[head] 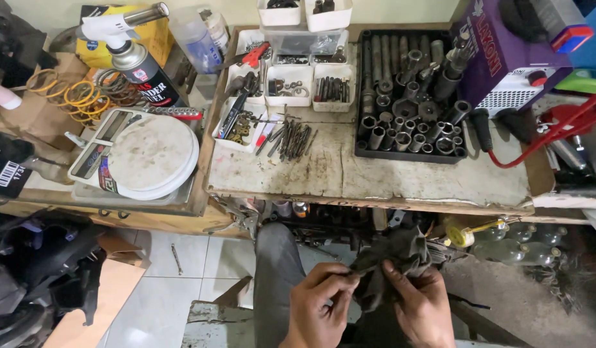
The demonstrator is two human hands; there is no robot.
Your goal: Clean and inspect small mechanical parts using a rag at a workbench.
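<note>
The tabletop (375, 174) stretches above my lap, and everything sits relative to it. On its far right corner stands one black tray of sockets (407, 96), too many to count; left of that lie four small white bins (291, 84) and one loose pile of drill bits (291, 138). Below the tabletop's near edge I hold one dark rag (391, 264). It looks soft, light and limp, best bunched by its folds. My left hand (317, 306) pinches one end; my right hand (423, 306) clutches the other.
</note>
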